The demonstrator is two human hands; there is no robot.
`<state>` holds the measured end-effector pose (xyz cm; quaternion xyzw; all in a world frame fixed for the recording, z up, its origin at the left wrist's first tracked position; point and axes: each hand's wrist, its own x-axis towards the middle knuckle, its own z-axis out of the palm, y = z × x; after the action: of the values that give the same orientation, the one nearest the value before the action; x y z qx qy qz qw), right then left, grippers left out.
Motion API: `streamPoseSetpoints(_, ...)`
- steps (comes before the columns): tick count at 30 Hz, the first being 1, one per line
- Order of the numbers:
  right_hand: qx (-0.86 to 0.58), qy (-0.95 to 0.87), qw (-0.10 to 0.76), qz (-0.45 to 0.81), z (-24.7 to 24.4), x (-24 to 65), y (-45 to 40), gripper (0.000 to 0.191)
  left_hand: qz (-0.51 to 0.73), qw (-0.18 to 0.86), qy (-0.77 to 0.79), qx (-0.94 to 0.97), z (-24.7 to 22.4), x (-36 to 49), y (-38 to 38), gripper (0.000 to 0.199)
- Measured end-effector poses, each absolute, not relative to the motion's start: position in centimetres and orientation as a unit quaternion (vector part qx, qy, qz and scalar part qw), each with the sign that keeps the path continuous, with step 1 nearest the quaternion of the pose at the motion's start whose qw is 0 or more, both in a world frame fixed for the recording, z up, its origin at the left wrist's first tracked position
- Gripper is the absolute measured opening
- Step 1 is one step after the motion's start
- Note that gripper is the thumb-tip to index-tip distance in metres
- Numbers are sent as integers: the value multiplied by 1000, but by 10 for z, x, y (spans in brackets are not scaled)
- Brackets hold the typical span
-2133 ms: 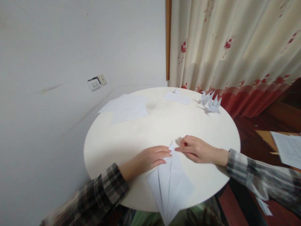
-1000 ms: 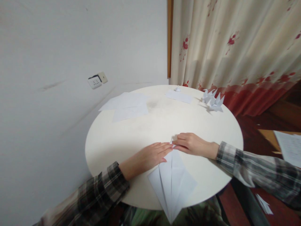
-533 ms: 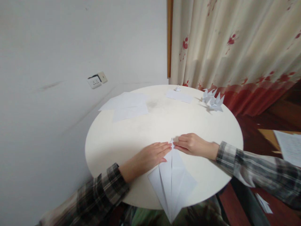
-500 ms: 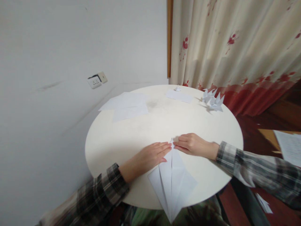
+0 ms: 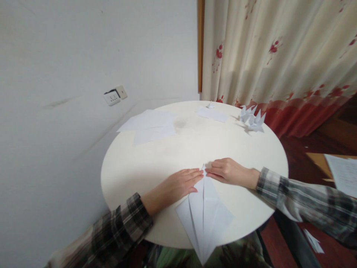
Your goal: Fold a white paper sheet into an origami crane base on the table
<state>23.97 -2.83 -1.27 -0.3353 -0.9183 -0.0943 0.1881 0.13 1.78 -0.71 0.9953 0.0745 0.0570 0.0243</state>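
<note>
A white sheet of folded paper (image 5: 208, 214) lies on the round white table (image 5: 156, 160), its lower point reaching past the near edge. Creases run lengthwise down it, and narrow flaps meet near its far tip. My left hand (image 5: 181, 183) rests flat across the upper left of the paper, fingers stretched toward the tip. At the right of that tip, my right hand (image 5: 223, 170) is closed, with thumb and forefinger pinching the paper's edge. Part of the upper left flap is hidden under my left hand.
Flat white sheets (image 5: 153, 123) overlap at the table's far left. Another sheet (image 5: 212, 114) lies at the back beside a small folded paper piece (image 5: 210, 105). Folded paper cranes (image 5: 252, 118) stand at the far right. A wall and a curtain (image 5: 267, 56) border the table.
</note>
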Motion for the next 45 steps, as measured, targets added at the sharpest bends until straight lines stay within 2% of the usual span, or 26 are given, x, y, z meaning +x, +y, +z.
streamPoseSetpoints(7, -337, -919, 182, -93, -11, 240, -28, 30, 64, 32, 79, 994, -9, 1, 20, 45)
streamPoseSetpoints(23, -318, -936, 105, -107, -8, 253, -23, 38, 69, 35, 86, 993, -12, -2, 18, 43)
streamPoseSetpoints(32, -320, -934, 108, -116, -5, 252, -25, 39, 72, 56, 89, 992, -12, -3, 18, 43)
streamPoseSetpoints(45, -324, -932, 152, -53, -7, 252, -23, 38, 45, 48, 89, 994, -6, -1, 21, 43)
